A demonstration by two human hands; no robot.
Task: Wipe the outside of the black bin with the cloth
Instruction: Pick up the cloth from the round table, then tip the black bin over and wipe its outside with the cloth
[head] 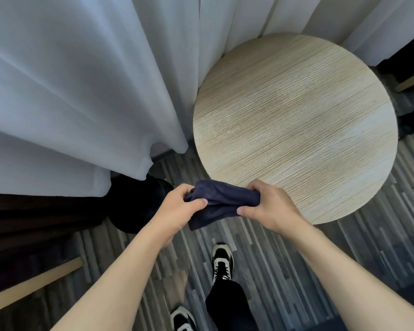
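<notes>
A dark navy cloth (221, 204) is bunched between both hands at chest height over the floor. My left hand (177, 211) grips its left end and my right hand (265, 206) grips its right end. The black bin (136, 204) stands on the floor just left of my left hand, below the curtain hem; its top is partly hidden by the curtain and its lower right side by my left wrist. The cloth is not touching the bin.
A round light-wood table (296, 125) stands right in front. White curtains (81, 80) hang at the left and back. Dark furniture with a wooden leg (34, 283) sits at the lower left. My feet in black-and-white sneakers (222, 261) are on striped grey carpet.
</notes>
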